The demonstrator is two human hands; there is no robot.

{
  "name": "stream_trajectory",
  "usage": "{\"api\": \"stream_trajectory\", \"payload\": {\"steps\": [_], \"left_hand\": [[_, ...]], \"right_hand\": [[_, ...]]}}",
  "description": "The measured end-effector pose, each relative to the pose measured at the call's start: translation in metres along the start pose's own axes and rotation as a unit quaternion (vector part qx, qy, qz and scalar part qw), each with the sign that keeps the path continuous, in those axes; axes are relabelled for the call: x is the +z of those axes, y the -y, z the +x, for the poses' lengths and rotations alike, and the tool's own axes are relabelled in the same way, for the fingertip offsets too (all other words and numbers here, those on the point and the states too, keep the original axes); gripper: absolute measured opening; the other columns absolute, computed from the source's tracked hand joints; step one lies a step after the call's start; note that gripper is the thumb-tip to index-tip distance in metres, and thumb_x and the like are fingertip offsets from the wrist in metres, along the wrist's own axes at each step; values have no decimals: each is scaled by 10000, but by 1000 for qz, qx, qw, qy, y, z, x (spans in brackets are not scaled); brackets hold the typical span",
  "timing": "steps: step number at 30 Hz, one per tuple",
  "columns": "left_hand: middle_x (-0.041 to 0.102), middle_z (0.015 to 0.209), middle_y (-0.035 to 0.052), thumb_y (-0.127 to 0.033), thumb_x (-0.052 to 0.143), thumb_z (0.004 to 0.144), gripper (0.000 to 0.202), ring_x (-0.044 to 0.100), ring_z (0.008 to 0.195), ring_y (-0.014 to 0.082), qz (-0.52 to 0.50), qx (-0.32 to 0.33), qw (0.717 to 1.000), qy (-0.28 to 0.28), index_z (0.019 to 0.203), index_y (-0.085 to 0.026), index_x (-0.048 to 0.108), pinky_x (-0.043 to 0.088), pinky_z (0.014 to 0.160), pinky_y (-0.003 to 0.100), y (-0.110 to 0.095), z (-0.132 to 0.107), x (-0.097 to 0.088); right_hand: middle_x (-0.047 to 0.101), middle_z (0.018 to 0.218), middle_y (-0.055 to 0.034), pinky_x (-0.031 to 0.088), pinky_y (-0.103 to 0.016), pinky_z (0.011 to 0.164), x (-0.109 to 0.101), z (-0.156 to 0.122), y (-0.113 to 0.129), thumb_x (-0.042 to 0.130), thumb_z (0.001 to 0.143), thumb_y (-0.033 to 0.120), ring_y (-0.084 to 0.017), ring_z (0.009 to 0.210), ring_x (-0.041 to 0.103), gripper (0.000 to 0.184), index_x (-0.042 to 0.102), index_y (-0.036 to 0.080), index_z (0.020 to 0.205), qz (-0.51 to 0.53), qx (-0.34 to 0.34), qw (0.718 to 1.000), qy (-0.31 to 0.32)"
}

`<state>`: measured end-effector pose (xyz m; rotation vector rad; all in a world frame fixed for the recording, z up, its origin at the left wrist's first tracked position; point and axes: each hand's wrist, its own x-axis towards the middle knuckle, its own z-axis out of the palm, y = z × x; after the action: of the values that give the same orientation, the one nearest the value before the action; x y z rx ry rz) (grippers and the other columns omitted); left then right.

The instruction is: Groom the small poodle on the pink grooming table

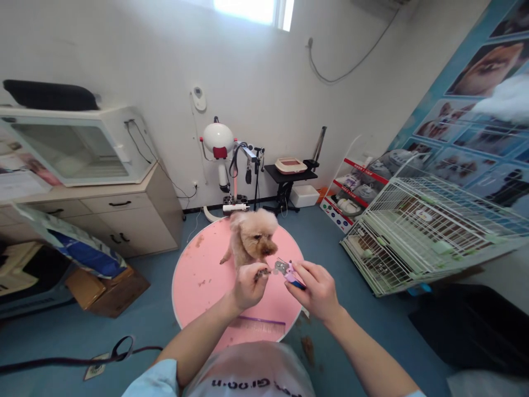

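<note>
A small curly light-brown dog [252,237] is on the round pink table [194,286], its head turned to the right. My left hand [249,285] is closed around one of the dog's paws [262,273], just below its muzzle. In my right hand [316,286] is a pair of nail clippers [290,271] with pink and blue handles. Their metal jaws point left, close beside the paw; whether they touch a nail I cannot tell. A purple-backed comb [262,324] lies near the table's front edge, partly behind my left forearm.
Tufts of cut hair lie on the table and floor. A white grooming dryer [218,140] stands behind the table. On the right are a wire cage [417,226] and a shelf rack [351,190]; a cabinet [136,220] and cardboard box [109,292] stand left.
</note>
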<state>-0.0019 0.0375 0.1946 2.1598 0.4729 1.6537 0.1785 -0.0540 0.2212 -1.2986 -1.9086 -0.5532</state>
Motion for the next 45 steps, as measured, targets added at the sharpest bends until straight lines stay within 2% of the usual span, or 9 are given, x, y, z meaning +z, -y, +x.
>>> {"api": "stream_trajectory", "payload": {"steps": [8, 12, 15, 19, 23, 27, 35, 42, 45], "left_hand": [[618, 642, 34, -271, 395, 904, 230, 570, 548, 116, 1, 1, 1000, 7, 800, -151, 562, 488, 598, 238, 4, 0, -2], [616, 645, 36, -280, 393, 908, 231, 570, 551, 115, 0, 8, 1000, 2, 823, -143, 557, 488, 586, 237, 4, 2, -2], [616, 627, 29, -270, 431, 893, 213, 566, 533, 108, -16, 11, 1000, 11, 786, -143, 565, 480, 560, 222, 3, 4, -3], [593, 558, 12, -209, 455, 870, 195, 542, 486, 97, -28, -21, 998, 56, 751, -137, 592, 481, 547, 213, 1, 5, -2], [650, 645, 39, -174, 463, 858, 183, 597, 566, 117, -33, -61, 994, 89, 835, -128, 639, 496, 569, 212, 2, 1, -1], [662, 674, 42, -206, 448, 873, 222, 605, 572, 118, -39, -77, 991, 100, 873, -135, 659, 505, 580, 211, 4, -2, -1], [634, 616, 35, -219, 420, 884, 262, 600, 565, 124, -45, -88, 989, 108, 815, -138, 659, 503, 571, 216, 7, -4, -1], [645, 648, 46, -228, 444, 873, 242, 601, 586, 132, -37, -75, 991, 101, 807, -147, 663, 503, 577, 235, 10, -5, 1], [636, 629, 42, -217, 440, 868, 243, 589, 563, 126, -29, -67, 992, 101, 798, -146, 662, 496, 563, 230, 11, -6, 1]], "right_hand": [[669, 983, -98, 529, -367, 762, 17, -2, 15, 683, 749, 271, -233, 950, 632, 450, 570, 206, 1179, 38, 22, 999, -24], [676, 975, -90, 544, -335, 746, 23, -7, 15, 666, 773, 250, -204, 895, 650, 444, 551, 206, 1200, 74, 29, 997, -10], [673, 961, -87, 546, -329, 734, 22, -8, 11, 671, 767, 242, -201, 884, 650, 451, 549, 208, 1200, 79, 41, 996, -22], [648, 995, -102, 522, -382, 765, 14, -1, 9, 704, 728, 274, -239, 945, 622, 496, 557, 215, 1198, 48, 45, 997, -48], [643, 1007, -98, 504, -381, 772, 13, 5, 11, 694, 733, 275, -239, 954, 611, 486, 564, 223, 1199, 50, 33, 998, -27], [652, 986, -91, 511, -361, 746, 18, 5, 12, 675, 746, 285, -229, 925, 623, 458, 579, 229, 1190, 62, 45, 997, -13], [660, 993, -91, 529, -372, 778, 21, 4, 12, 688, 735, 273, -226, 918, 635, 452, 590, 225, 1174, 92, 66, 994, -7], [662, 991, -85, 542, -366, 779, 21, 7, 13, 684, 730, 271, -218, 907, 642, 445, 598, 225, 1163, 111, 74, 991, 12], [678, 964, -76, 550, -326, 748, 21, 4, 11, 677, 745, 246, -195, 854, 658, 403, 606, 225, 1141, 117, 70, 991, 14]]}}
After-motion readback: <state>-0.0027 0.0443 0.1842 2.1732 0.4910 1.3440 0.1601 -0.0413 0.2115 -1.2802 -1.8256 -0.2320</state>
